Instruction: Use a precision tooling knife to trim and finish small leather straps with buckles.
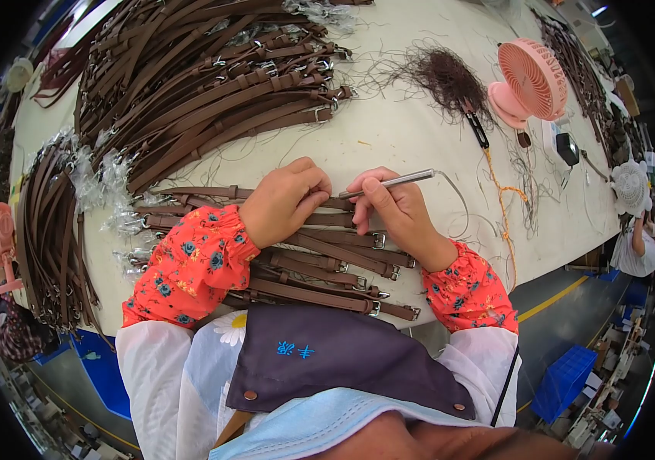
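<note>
Across the pale worktable (557, 230), brown buckled straps (312, 295) lay roughly parallel beneath both hands, presumably for easy reach. The left hand (285, 201) curled thumb to forefinger; whether it pinched a strap, I couldn't tell. The right hand (400, 211) grasped a metal pen-shaped tool (412, 179) pencil-fashion, probably for fine control, its cord (462, 199) looping rightward.
</note>
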A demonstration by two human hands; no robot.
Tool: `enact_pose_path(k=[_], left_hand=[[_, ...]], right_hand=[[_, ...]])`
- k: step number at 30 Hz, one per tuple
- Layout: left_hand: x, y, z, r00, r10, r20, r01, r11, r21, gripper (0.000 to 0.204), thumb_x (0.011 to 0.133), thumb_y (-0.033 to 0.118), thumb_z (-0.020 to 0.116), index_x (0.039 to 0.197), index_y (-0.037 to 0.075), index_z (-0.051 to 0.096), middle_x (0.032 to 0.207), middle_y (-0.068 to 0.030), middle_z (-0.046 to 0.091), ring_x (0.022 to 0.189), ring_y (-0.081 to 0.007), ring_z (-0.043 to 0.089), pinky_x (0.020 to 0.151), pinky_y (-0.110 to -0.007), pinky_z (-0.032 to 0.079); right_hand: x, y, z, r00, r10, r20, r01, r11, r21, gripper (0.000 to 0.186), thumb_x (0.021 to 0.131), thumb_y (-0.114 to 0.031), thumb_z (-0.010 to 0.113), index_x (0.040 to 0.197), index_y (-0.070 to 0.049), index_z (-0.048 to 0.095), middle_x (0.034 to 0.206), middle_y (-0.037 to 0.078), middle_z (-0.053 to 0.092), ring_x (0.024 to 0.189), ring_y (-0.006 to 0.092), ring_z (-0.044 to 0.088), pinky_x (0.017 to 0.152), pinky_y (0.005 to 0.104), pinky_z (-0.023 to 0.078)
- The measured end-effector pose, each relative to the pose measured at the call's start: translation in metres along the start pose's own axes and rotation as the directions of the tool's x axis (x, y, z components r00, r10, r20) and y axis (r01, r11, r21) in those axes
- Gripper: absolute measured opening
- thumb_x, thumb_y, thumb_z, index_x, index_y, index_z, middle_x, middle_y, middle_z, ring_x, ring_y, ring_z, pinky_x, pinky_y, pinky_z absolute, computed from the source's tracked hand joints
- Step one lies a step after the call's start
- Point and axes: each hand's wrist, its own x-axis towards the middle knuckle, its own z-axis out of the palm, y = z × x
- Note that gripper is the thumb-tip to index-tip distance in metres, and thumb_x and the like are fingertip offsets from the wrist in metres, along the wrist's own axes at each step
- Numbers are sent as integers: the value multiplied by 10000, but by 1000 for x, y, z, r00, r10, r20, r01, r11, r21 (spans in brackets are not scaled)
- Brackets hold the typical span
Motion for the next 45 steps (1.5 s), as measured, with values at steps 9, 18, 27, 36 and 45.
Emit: enact_pose_path(k=[9, 18, 27, 36, 45], left_hand=[[-1, -1, -2, 999, -47, 8, 47, 997, -55, 49, 851, 7, 610, 898, 1, 600, 830, -92, 567, 712, -183, 566, 647, -287, 457], [-1, 0, -3, 997, -70, 37, 73, 992, -99, 63, 857, 42, 611, 908, 8, 597, 842, -108, 588, 718, -222, 583, 659, -317, 468], [-2, -1, -11, 997, -40, 65, 34, 996, 77, 100, 860, 73, 647, 951, 31, 640, 815, -78, 625, 675, -204, 601, 637, -292, 479], [3, -5, -32, 994, 64, 91, -65, 998, 12, 268, 828, 75, 677, 1090, 36, 639, 1062, -135, 652, 965, -311, 627, 849, -378, 492], [3, -19, -27, 995, 87, -57, -40, 827, 561, 493, 784, 101, 682, 1250, 62, 526, 1235, -125, 563, 1154, -320, 507, 985, -412, 388]], right_hand=[[0, 1, 0, 1000, 10, 9, -10, 1000, 1, 363, 1034, -300, 433, 986, 15, 609, 673, 44, 611, 549, 97, 590, 518, 222, 461], [0, 2, 1, 1000, 3, 10, -3, 1000, 6, 352, 1033, -289, 437, 985, 14, 609, 672, 44, 612, 547, 96, 590, 515, 220, 458], [-1, 6, -1, 995, -97, -13, 97, 994, 42, 286, 1031, -247, 448, 1079, 0, 582, 755, 57, 629, 666, 113, 621, 625, 231, 485], [-7, 1, 4, 972, -125, 198, 152, 981, -123, 203, 1016, -167, 477, 1159, -49, 560, 867, 82, 662, 796, 155, 673, 735, 277, 540], [-7, -3, 2, 969, -128, 211, 165, 972, -167, 193, 1012, -147, 475, 1166, -54, 547, 823, 74, 664, 771, 164, 678, 722, 287, 543]])
